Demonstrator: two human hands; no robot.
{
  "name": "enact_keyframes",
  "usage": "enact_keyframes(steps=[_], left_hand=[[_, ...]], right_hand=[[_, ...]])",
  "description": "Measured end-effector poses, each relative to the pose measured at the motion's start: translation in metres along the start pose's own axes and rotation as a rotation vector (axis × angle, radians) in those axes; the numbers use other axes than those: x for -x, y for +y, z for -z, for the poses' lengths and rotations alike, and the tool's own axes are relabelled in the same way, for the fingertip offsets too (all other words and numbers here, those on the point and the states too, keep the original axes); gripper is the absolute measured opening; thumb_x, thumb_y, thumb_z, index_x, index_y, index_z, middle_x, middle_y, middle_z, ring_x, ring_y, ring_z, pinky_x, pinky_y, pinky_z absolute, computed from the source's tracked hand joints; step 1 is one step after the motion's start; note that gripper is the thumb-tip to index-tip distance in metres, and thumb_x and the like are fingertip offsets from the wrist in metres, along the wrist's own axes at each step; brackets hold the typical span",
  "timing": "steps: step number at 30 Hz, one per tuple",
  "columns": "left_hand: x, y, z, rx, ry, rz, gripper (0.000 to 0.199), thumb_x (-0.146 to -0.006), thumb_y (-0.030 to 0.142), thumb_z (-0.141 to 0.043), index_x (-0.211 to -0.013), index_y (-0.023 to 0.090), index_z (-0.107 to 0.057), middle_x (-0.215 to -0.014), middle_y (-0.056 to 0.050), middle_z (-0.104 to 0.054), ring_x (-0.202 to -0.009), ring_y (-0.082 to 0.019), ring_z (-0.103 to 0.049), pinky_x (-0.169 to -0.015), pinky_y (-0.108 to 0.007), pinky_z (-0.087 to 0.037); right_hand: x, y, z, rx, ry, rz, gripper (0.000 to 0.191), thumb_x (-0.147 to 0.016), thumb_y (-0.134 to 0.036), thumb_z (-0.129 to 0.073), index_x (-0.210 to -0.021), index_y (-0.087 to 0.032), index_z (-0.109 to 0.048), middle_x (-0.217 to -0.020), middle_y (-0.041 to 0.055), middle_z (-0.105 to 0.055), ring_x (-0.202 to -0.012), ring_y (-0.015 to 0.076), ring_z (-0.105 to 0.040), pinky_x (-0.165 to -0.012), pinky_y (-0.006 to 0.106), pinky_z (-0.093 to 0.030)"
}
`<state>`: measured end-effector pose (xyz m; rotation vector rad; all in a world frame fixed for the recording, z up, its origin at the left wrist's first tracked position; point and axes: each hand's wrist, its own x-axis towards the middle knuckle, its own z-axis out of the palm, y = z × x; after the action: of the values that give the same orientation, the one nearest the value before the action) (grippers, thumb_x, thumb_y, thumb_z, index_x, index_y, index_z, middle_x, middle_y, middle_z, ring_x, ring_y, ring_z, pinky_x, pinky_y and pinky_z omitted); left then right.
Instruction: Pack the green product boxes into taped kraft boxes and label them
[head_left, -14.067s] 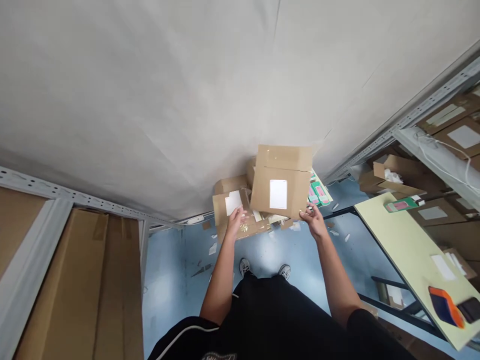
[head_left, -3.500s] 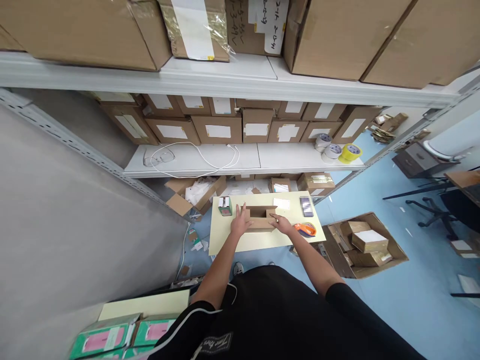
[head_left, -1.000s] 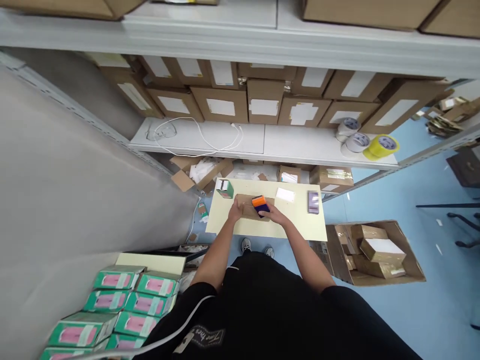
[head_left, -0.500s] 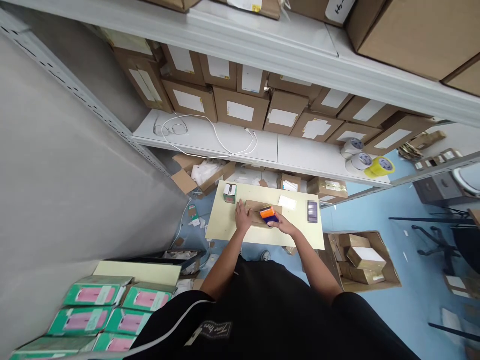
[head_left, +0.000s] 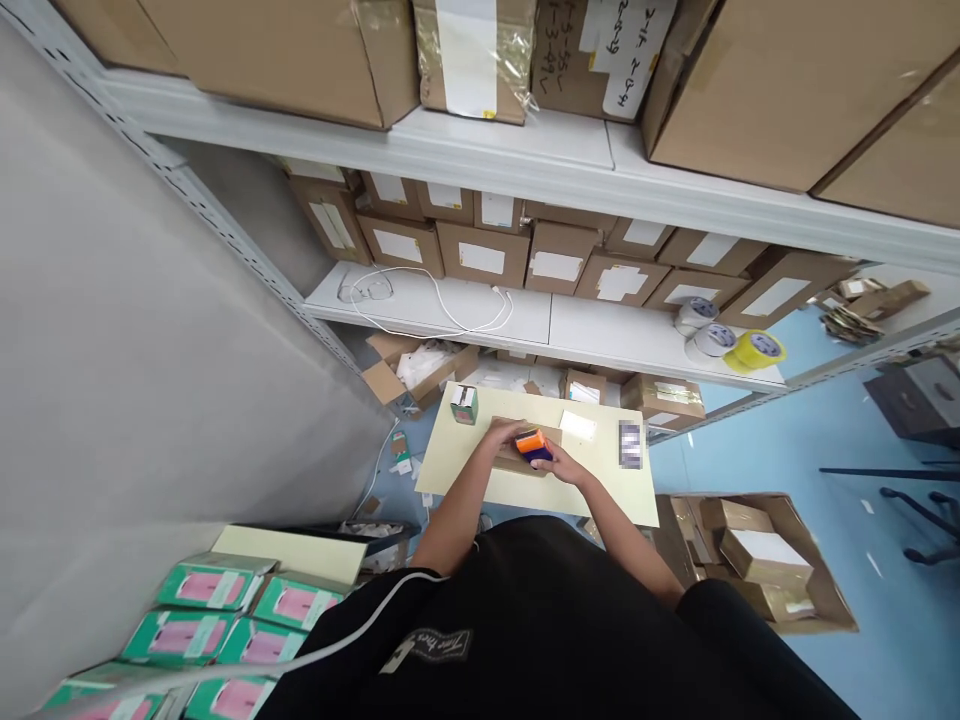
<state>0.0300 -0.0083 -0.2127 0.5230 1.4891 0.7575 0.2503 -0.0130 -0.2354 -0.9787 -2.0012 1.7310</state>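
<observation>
My right hand [head_left: 561, 463] grips a small orange and purple box [head_left: 533, 446] above a flat brown cardboard piece [head_left: 553, 437] on the pale yellow table [head_left: 450, 470]. At the left side of the orange and purple box is my left hand [head_left: 505, 436], its fingers partly hidden and reaching toward the box; whether they grip it is unclear. A small green box [head_left: 464, 404] stands at the table's back left. To the right of the hands lie a white paper [head_left: 578, 426] and a blurred purple item [head_left: 630, 444].
Behind the table, a shelf [head_left: 585, 322] carries brown boxes, a white cable, glasses and tape rolls [head_left: 711, 342]. An open carton [head_left: 825, 560] of boxes stands at right. Green and pink boxes [head_left: 201, 587] are stacked at lower left.
My left hand has moved from the cardboard's left edge to beside the orange and purple box. My right hand still holds that box. The view has shifted, showing more of the upper shelf.
</observation>
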Motion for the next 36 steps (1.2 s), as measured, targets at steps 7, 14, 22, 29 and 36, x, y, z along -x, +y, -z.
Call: enact_keyframes(steps=[7,14,22,29,36], left_hand=[[0.005,0.008,-0.001,0.007,0.030,-0.037,0.027,-0.064,0.033,-0.094,-0.067,0.015,-0.073,-0.052,-0.001,-0.063,-0.053,-0.015,-0.062,-0.056,-0.028,-0.053],[0.011,0.005,-0.004,0.101,0.039,-0.118,0.033,-0.056,0.028,-0.097,-0.079,0.016,-0.077,-0.064,-0.004,-0.072,-0.062,-0.017,-0.068,-0.063,-0.030,-0.055],[0.034,0.011,-0.011,0.104,0.188,-0.596,0.047,-0.076,0.042,-0.083,-0.115,0.017,-0.075,-0.085,-0.006,-0.078,-0.087,-0.022,-0.074,-0.091,-0.037,-0.057],[0.046,0.003,-0.027,0.113,0.315,-0.662,0.068,-0.080,0.033,-0.082,-0.143,0.017,-0.063,-0.096,-0.007,-0.079,-0.095,-0.021,-0.076,-0.101,-0.039,-0.057],[0.040,0.012,-0.019,0.276,0.305,-0.576,0.065,-0.076,0.025,-0.081,-0.138,0.014,-0.065,-0.107,-0.012,-0.078,-0.102,-0.023,-0.075,-0.102,-0.040,-0.056]], right_hand=[[0.002,0.003,0.001,-0.104,-0.045,-0.003,0.077,-0.082,-0.061,-0.080,-0.145,-0.025,-0.056,-0.136,0.0094,-0.066,-0.122,0.0325,-0.061,-0.115,0.053,-0.043],[0.003,0.011,0.001,-0.117,-0.043,0.026,0.077,-0.081,-0.062,-0.080,-0.144,-0.025,-0.056,-0.134,0.0090,-0.066,-0.122,0.0335,-0.061,-0.114,0.053,-0.044],[-0.002,0.018,0.008,-0.131,-0.026,0.016,0.074,-0.081,-0.064,-0.078,-0.139,-0.025,-0.057,-0.123,0.0087,-0.067,-0.112,0.0315,-0.063,-0.108,0.051,-0.048],[-0.003,0.016,0.009,-0.127,-0.028,0.020,0.074,-0.080,-0.068,-0.078,-0.137,-0.026,-0.058,-0.122,0.0087,-0.067,-0.113,0.0318,-0.062,-0.107,0.050,-0.049],[0.000,0.012,0.007,-0.079,-0.042,0.024,0.075,-0.079,-0.069,-0.079,-0.137,-0.026,-0.060,-0.123,0.0086,-0.067,-0.114,0.0332,-0.062,-0.109,0.053,-0.048]])
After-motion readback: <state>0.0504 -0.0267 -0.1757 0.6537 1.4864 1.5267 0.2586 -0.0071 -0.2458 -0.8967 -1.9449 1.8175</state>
